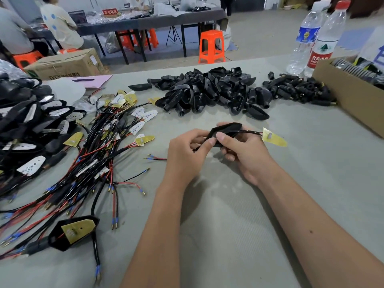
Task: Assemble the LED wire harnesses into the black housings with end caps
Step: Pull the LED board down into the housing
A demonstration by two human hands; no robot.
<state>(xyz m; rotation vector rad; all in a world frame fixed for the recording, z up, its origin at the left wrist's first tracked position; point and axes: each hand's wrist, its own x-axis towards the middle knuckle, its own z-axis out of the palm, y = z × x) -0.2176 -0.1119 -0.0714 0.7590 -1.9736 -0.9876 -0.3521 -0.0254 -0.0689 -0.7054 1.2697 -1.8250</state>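
Both hands hold one black housing (225, 128) above the middle of the table. My right hand (243, 150) grips it from the right, thumb on its front edge. My left hand (187, 152) pinches its left end. A black wire runs out of the housing to the right and ends in a yellow LED board (273, 138) hanging in the air. Red and blue wire ends (154, 157) show on the table left of my left hand. A heap of empty black housings (209, 90) lies behind, with a pile of black end caps (295, 89) to its right.
Loose wire harnesses with LED boards (108, 142) spread at the left. Finished housings (27, 121) are stacked at the far left, one assembled unit (72, 231) lies near the front. A cardboard box (349, 98) and two water bottles (318, 38) stand at the right.
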